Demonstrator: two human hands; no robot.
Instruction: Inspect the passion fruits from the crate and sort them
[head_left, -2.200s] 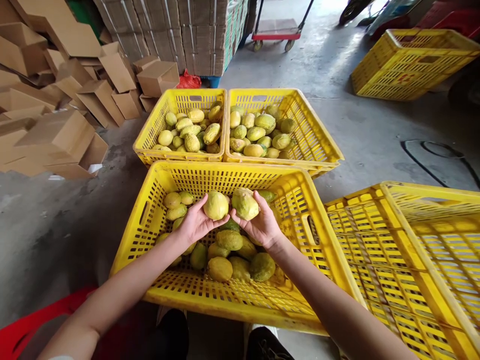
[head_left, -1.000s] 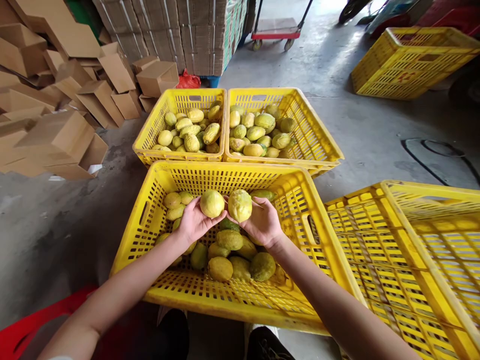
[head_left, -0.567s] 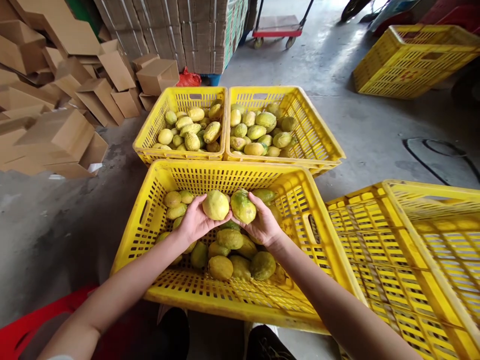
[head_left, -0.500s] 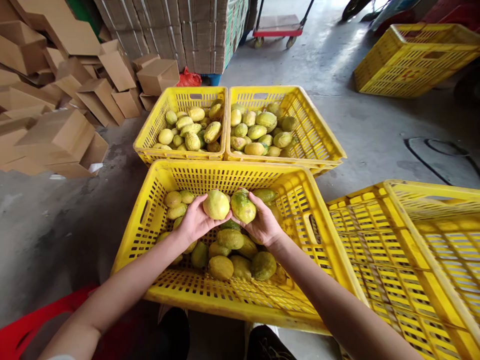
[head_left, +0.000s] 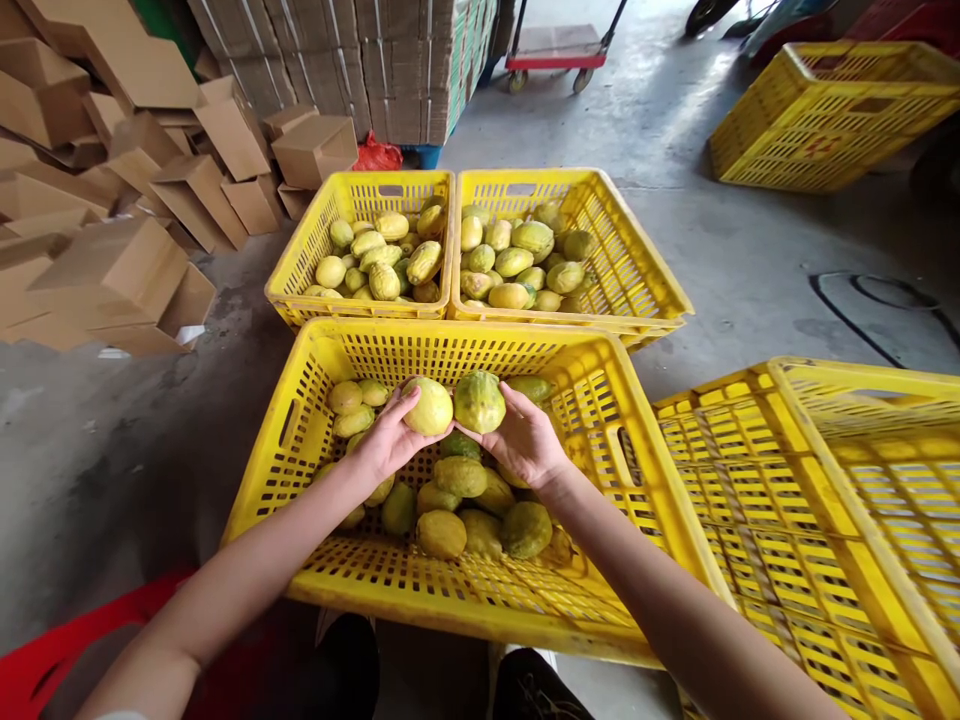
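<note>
My left hand is closed around a pale yellow papaya. Beside it, my right hand grips a greener, ridged papaya. Both fruits are held close together above the near yellow crate, a narrow gap between them. Underneath lie several green and yellow papayas on the crate's slatted floor, some of them hidden by my hands and forearms.
Two yellow crates of papayas stand just beyond. Another yellow crate is close on the right, one more farther back. Cardboard boxes pile up at left; a red chair is at lower left.
The papaya in my right hand has been turned, and a greener, ridged side now faces me. Both fruits have shifted slightly left and up.
</note>
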